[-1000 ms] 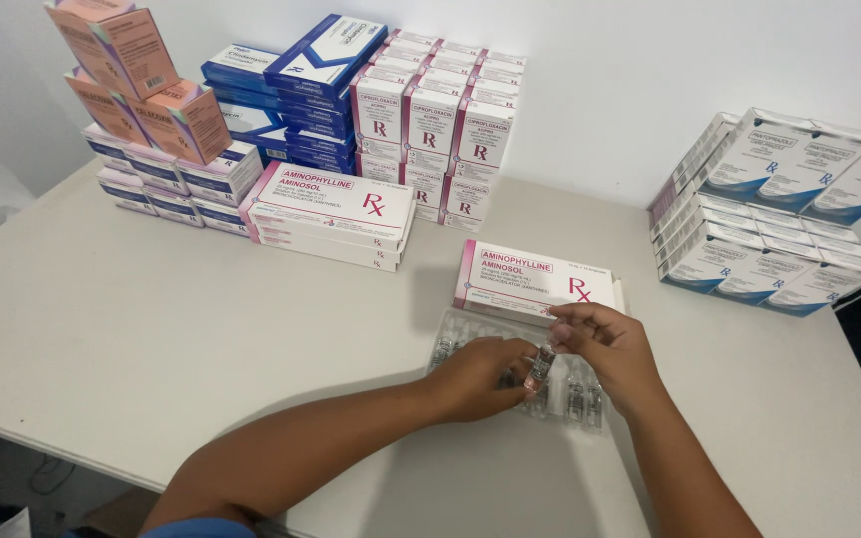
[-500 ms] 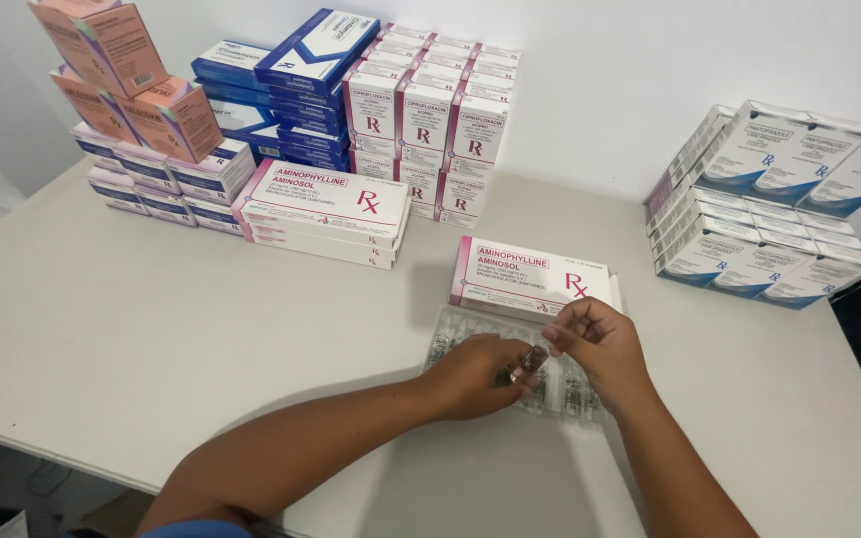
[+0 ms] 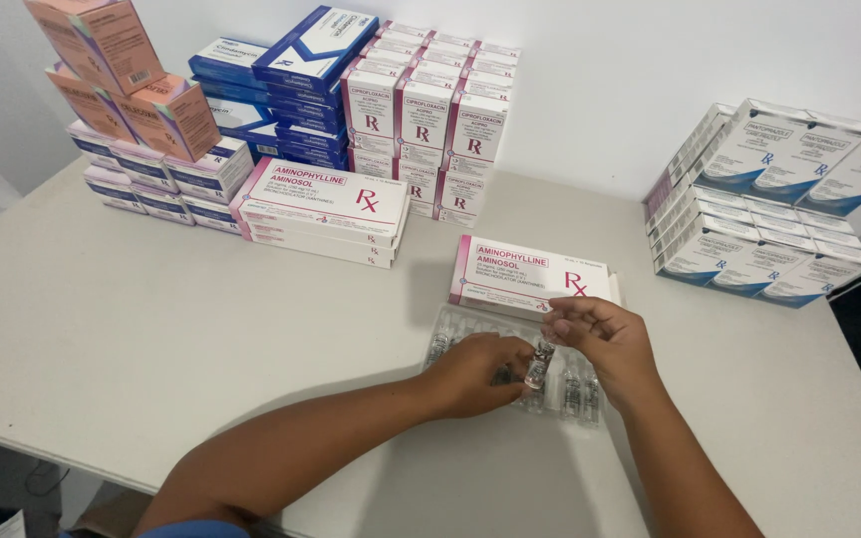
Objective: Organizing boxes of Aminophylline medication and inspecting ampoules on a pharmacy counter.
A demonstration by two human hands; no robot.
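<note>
A clear plastic tray (image 3: 450,334) of several small glass ampoules lies on the white table (image 3: 151,339), just in front of a flat white and pink medicine box (image 3: 530,277). One small ampoule (image 3: 538,365) stands lifted above the tray. My left hand (image 3: 475,374) pinches its lower end and my right hand (image 3: 600,344) holds its top with the fingertips. Both hands rest over the tray and hide its middle part.
A stack of the same white and pink boxes (image 3: 326,209) lies behind to the left. Pink cartons (image 3: 122,75), blue boxes (image 3: 281,85) and white and red boxes (image 3: 430,115) stand along the wall. White and blue boxes (image 3: 769,204) are stacked at the right.
The view has shifted slightly. My hands have stayed over the tray, and the ampoule now stands more upright between the fingers of both hands.
</note>
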